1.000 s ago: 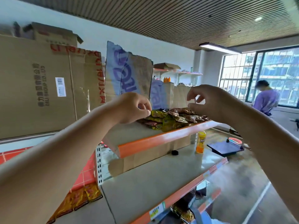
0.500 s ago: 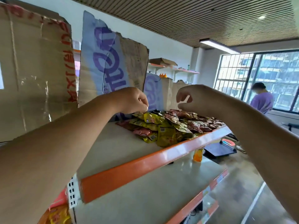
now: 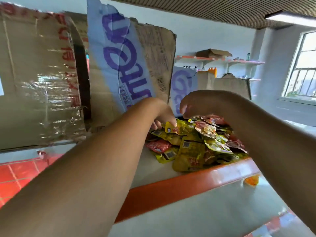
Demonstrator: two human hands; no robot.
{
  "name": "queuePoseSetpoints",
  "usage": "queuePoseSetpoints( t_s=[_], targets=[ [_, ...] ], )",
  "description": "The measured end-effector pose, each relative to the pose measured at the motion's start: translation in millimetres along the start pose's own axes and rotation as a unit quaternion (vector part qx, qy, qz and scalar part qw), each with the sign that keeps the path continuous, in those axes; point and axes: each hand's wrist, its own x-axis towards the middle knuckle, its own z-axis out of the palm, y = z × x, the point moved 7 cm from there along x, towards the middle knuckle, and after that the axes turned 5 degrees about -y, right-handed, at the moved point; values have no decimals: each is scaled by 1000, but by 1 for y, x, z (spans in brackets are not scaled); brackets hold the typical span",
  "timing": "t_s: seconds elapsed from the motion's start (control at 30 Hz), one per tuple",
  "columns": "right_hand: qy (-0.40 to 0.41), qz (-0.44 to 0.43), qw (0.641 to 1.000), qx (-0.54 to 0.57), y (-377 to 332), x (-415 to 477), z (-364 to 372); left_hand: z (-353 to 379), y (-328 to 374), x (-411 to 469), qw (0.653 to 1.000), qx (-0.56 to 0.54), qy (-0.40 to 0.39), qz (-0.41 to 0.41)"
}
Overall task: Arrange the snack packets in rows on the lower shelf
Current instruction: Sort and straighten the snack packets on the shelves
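A heap of yellow and red snack packets [image 3: 193, 146] lies on the upper shelf [image 3: 188, 183], which has an orange front edge. My left hand [image 3: 162, 115] reaches into the left side of the heap and pinches the corner of a yellow packet [image 3: 179, 129] on top. My right hand [image 3: 198, 105] hovers with curled fingers over the back of the heap, its fingertips down among the packets; what they touch is hidden. The lower shelf [image 3: 205, 211], pale grey, runs below and in front.
Torn cardboard sheets [image 3: 130, 65] stand upright behind the heap, and a taped brown box [image 3: 37, 79] stands at the left. An orange thing [image 3: 251, 180] shows under the shelf edge. Wall shelves [image 3: 220, 60] and a window [image 3: 304, 65] are at the far right.
Both hands have dropped from above the heap down onto it. My left hand has taken hold of a yellow packet. The view has moved closer to the upper shelf.
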Motion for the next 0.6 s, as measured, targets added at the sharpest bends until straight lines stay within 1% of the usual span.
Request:
queuePoseSetpoints(
  t_s=[0.03, 0.1, 0.2, 0.33, 0.4, 0.43, 0.5, 0.57, 0.6],
  targets=[
    [-10, -16, 1000, -1, 1, 12, 4, 4, 0, 5, 1000, 1, 8, -9],
    [-19, -45, 999, -7, 5, 36, 10, 5, -1, 16, 998, 39, 43, -16],
    [-36, -65, 997, 35, 14, 60, 19, 9, -11, 28, 994, 81, 58, -40],
    [-73, -82, 992, 64, 18, 74, 37, 6, -15, 17, 994, 43, 90, -41],
    [-65, -109, 991, 53, 15, 79, 42, 5, -16, 13, 994, 40, 100, -26],
    [-49, -121, 990, 52, 14, 80, 42, 4, -19, 12, 995, 20, 100, -15],
    [-8, -137, 988, 72, 15, 80, 39, 2, -27, 12, 992, -84, 98, 13],
    [49, -146, 983, 99, 18, 78, 31, -6, -37, 11, 977, -179, 114, 30],
    [82, -153, 977, 121, 20, 76, 25, -11, -41, 11, 970, -201, 130, 37]
  ],
)
